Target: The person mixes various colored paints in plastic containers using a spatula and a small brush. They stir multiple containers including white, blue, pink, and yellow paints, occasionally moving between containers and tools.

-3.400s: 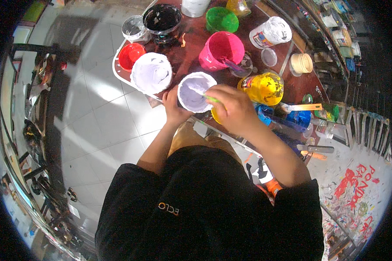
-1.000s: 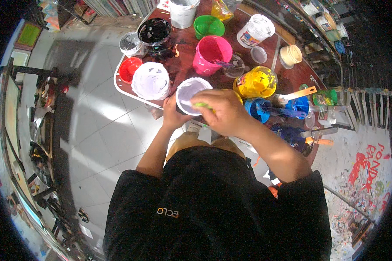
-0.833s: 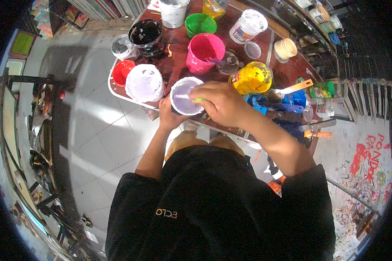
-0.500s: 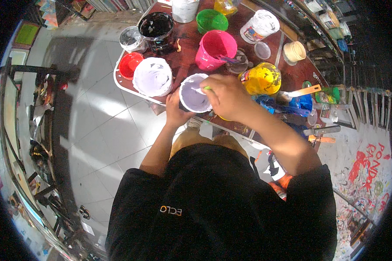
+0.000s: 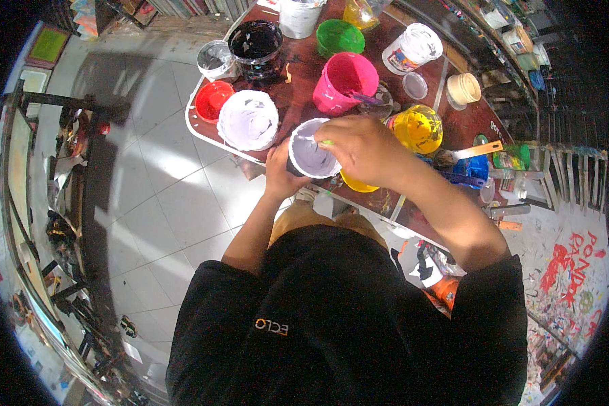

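Observation:
My left hand point(image 5: 279, 172) grips the side of a small white-rimmed tub of pale lilac paint point(image 5: 308, 155) at the table's near edge. My right hand point(image 5: 358, 152) is closed on a stirring tool point(image 5: 327, 143) with a green part, its pale end dipped in that tub; most of the tool is hidden by my fingers. Just left of the tub stands a larger tub of whitish lilac paint point(image 5: 247, 120). A pink bucket point(image 5: 338, 74) with a tool in it is behind, and a yellow container point(image 5: 414, 127) is beyond my right hand.
The dark red table point(image 5: 294, 95) carries a black bucket point(image 5: 254, 44), red bowl point(image 5: 212, 98), green tub point(image 5: 338, 35), white buckets point(image 5: 409, 51), blue containers point(image 5: 470, 169) and brushes point(image 5: 484, 149). Tiled floor point(image 5: 149, 196) lies left, with racks point(image 5: 64, 230) beyond. A shelf point(image 5: 507, 40) runs at right.
My right hand has shifted about the rim of the lilac tub with the stirrer. Both hands and the tub appear slightly further right in the picture, along with the table as the view moved.

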The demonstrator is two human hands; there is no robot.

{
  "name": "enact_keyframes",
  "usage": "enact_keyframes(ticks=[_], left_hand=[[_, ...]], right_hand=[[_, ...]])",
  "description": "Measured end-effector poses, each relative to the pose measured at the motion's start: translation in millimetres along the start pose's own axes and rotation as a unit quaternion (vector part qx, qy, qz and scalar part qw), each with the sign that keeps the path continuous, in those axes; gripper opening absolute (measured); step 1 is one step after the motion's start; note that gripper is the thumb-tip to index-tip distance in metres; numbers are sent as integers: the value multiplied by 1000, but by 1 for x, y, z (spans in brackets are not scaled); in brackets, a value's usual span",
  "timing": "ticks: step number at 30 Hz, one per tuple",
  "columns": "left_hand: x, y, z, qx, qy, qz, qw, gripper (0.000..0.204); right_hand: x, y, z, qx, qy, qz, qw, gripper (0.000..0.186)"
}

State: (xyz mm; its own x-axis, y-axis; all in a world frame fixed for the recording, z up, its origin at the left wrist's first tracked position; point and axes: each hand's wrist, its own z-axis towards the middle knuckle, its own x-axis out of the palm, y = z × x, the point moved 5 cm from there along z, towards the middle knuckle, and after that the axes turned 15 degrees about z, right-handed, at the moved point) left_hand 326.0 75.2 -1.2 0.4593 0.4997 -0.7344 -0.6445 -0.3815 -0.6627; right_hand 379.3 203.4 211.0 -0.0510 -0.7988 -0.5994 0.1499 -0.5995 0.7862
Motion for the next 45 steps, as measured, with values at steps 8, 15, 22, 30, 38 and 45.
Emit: enact_keyframes(ticks=[8, 15, 22, 30, 38, 45], left_hand=[[9, 9, -1, 1, 15, -34, 999, 87], [3, -2, 5, 26, 3, -58, 998, 83], [-4, -6, 0, 20, -13, 10, 1000, 82], [0, 1, -2, 6, 2, 4, 1000, 88], [3, 4, -3, 17, -4, 6, 1000, 89], [1, 1, 0, -39, 36, -40, 998, 85]], right_hand=[[10, -25, -17, 11, -91, 127, 988, 17], [16, -26, -2, -10, 55, 163, 985, 16], [12, -20, -2, -11, 129, 211, 969, 19], [-6, -13, -2, 28, -49, 16, 998, 13], [-11, -24, -9, 93, -163, 73, 979, 8], [-8, -28, -11, 103, -146, 40, 983, 9]])
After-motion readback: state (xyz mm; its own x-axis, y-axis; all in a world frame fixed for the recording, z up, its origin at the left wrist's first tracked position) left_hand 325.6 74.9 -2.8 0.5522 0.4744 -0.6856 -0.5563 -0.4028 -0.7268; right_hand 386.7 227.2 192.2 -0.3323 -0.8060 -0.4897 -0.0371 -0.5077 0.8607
